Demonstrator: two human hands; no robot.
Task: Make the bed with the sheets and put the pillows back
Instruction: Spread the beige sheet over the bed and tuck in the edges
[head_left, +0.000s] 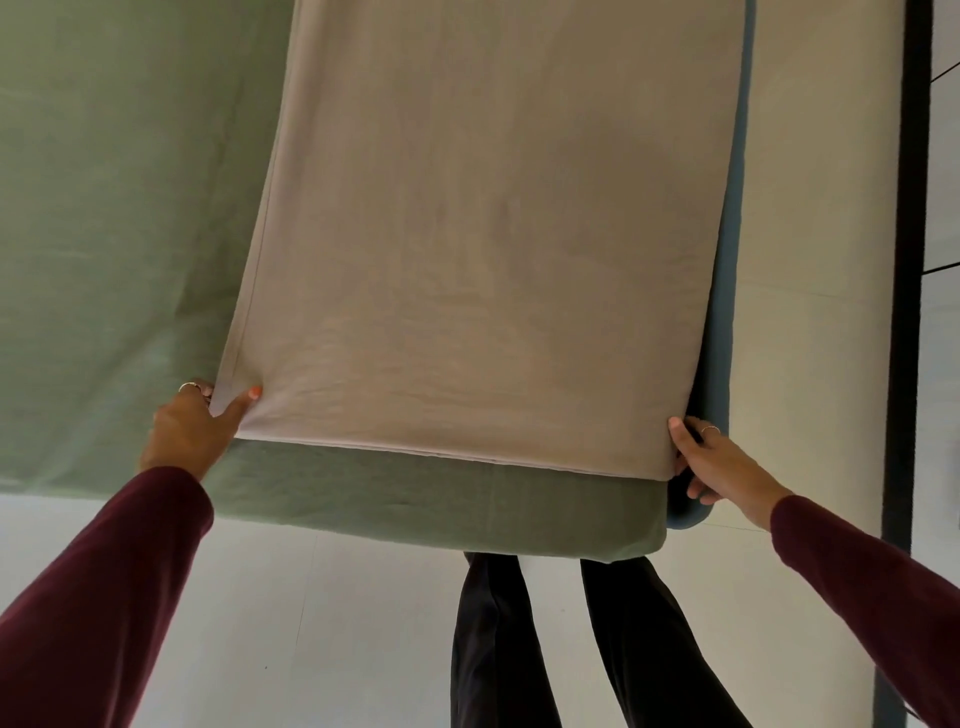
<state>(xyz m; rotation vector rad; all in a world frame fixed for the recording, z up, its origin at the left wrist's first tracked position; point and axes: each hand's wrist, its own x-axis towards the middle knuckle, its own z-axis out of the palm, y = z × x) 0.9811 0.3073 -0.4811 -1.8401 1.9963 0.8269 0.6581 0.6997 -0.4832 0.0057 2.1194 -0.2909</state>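
A pale beige sheet (483, 234) lies folded lengthwise over the right part of the bed, on top of a green fitted sheet (104, 208). My left hand (189, 428) pinches the beige sheet's near left corner between thumb and fingers. My right hand (719, 460) grips the near right corner at the bed's corner, fingers curled under the fabric. The green sheet wraps the mattress's near end (441, 504). No pillows are in view.
A blue-grey bed frame edge (727, 260) runs along the bed's right side. Beyond it is pale floor (821, 260) and a black vertical frame (906, 260). My dark trouser legs (493, 639) stand against the bed's foot on white floor.
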